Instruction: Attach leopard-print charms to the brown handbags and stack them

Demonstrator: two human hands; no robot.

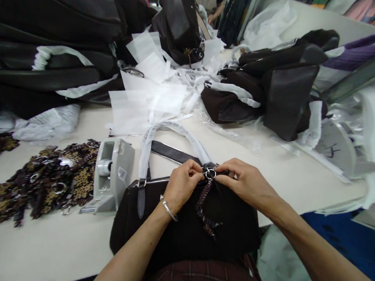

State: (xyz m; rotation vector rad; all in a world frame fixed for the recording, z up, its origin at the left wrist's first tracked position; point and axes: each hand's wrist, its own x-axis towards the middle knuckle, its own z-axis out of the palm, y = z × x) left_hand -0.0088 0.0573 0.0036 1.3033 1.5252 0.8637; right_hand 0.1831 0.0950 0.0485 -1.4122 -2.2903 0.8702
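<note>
A black handbag (181,224) lies at the table's front edge, its handle (168,124) wrapped in white paper. At the right handle base, a metal ring (209,173) carries a dark braided charm (203,200) that hangs over the bag's front. My left hand (186,182), with a silver bracelet at the wrist, pinches at the ring's left side. From the right, my right hand (240,179) pinches close to the same ring with thumb and forefinger. What exactly lies between the fingertips is too small to tell. Behind the hands a dark strap (173,152) crosses under the handle.
A grey tape dispenser (112,177) stands left of the bag, beside a heap of leopard-print charms (49,179). Dark bags are piled at the back left (44,48) and right (288,92). White paper sheets (147,100) lie mid-table. A person (210,3) is partly visible behind.
</note>
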